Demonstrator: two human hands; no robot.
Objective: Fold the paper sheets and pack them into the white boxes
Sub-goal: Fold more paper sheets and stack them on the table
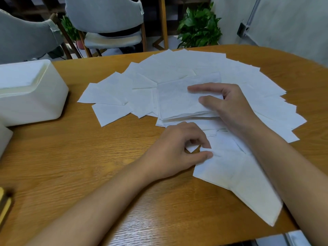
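Note:
Several white paper sheets [177, 68] lie fanned across the wooden table [79, 157]. A neat stack of folded sheets [175, 103] sits in the middle of the fan. My right hand [229, 107] holds that stack by its right edge, fingers on top and thumb at its side. Nearer to me, my left hand [177, 150] pinches the corner of a loose sheet [236, 174] that hangs over the table's front edge. A white box [32, 103] with folded sheets inside stands at the far left.
A second white box's corner [4, 139] shows at the left edge. A dark and yellow object [4, 205] lies at the lower left. Behind the table are two grey chairs [106, 20] and a green plant [198, 27].

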